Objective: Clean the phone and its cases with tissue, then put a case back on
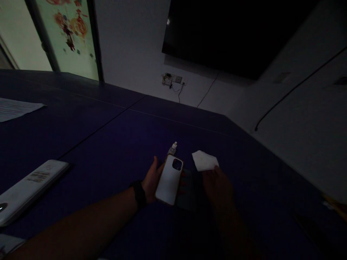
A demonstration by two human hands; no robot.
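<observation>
My left hand (153, 182), with a black watch on its wrist, is wrapped round a white phone case (168, 182). Its back faces up, and the camera cutout is at the top right. Whether a phone sits inside I cannot tell. To the right, my right hand (219, 186) pinches the lower corner of a folded white tissue (204, 161). Just beyond the case a small clear bottle (172, 148) with a white nozzle cap stands on the table, its lower part hidden. A dark grey flat thing (187, 196) shows beside the case, too dim to name.
A long white device (32, 187) lies on the dark blue table (108, 159) at the left, with a printed sheet (18, 108) farther back. A large black screen (230, 36) hangs on the wall above sockets (173, 78) and cables. The room is dim.
</observation>
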